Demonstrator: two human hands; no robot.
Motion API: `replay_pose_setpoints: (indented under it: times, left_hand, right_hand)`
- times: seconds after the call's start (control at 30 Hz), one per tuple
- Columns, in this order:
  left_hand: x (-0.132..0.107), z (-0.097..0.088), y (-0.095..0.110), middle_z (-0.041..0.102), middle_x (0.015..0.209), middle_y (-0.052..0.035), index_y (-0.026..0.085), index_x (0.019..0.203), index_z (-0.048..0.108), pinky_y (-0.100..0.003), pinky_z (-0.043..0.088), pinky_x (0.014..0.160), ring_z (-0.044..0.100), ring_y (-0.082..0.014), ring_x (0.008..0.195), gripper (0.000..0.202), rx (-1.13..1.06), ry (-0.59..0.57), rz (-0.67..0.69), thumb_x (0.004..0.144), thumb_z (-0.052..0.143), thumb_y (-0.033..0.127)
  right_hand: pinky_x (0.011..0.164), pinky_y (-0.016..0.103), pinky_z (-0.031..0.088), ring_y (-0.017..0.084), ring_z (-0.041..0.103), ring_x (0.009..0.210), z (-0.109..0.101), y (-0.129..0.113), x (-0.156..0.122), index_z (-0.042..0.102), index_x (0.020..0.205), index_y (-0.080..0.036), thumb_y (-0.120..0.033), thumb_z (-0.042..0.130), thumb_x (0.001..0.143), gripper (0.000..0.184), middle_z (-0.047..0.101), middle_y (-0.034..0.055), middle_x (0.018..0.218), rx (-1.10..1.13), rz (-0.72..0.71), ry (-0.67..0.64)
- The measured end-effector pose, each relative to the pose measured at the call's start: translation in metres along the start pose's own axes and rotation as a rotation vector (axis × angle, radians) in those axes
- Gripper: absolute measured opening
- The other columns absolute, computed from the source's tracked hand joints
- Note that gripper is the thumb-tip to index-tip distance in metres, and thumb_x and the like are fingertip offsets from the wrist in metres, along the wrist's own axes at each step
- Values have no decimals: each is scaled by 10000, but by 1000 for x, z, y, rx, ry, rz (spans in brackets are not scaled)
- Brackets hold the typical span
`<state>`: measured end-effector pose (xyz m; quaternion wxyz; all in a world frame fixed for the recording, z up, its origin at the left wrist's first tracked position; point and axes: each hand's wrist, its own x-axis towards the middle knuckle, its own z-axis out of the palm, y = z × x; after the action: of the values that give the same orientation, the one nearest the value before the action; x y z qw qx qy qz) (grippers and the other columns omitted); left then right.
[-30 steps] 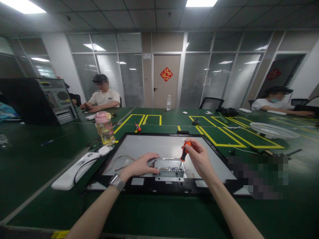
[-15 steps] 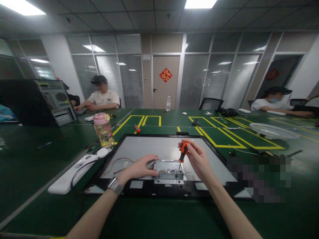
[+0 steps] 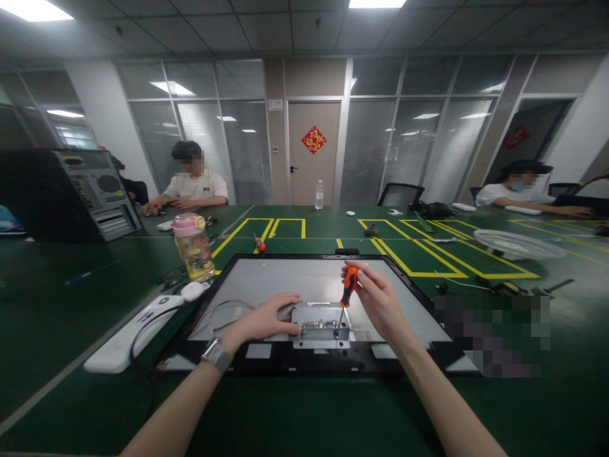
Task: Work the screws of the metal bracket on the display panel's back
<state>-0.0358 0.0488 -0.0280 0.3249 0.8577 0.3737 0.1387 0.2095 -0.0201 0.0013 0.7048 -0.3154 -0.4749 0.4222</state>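
A flat display panel (image 3: 271,273) with a black frame lies on the green table in front of me. At its near side sits a metal bracket (image 3: 311,315) with a row of connectors along its front. My left hand (image 3: 271,317) holds the bracket's left side, thumb at the front and fingers over the back. In my right hand (image 3: 378,295) is an orange and black screwdriver (image 3: 349,284), gripped by the handle between thumb and fingers. Its shaft tilts down to the bracket's right front corner. Whether the tip sits in a screw is too small to tell.
A white power strip (image 3: 128,336) with a black cable and a pink-lidded bottle (image 3: 194,251) stand left. Farther back are a computer case (image 3: 61,197), a small red screwdriver (image 3: 259,244) and a clear water bottle (image 3: 319,195). Other people sit at the table's far side.
The view has shifted slightly. Both hands keep their places on the bracket and the screwdriver; the right-hand fingers have shifted a little on the handle.
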Motion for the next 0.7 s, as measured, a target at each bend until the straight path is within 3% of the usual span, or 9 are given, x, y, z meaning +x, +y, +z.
replay_pose_setpoints:
  times: [0.43,0.7]
  left_hand:
    - [0,1,-5,386,1462,-59,254,1310,493,-372,216,1143,320,-262,1361,745,-2,-10,-9,669,673,587]
    - [0,-1,-2,400,1455,-55,267,1293,501,-371,221,1137,326,-259,1361,708,19,-7,-13,677,668,574]
  right_hand:
    - [784,335,471,178,605,791,-2,5,1,728,926,-244,-376,749,688,273,693,30,863,-112,-45,49]
    - [851,369,459,191,609,841,-4,6,1,722,961,-255,-383,708,731,263,694,32,891,-121,-48,43]
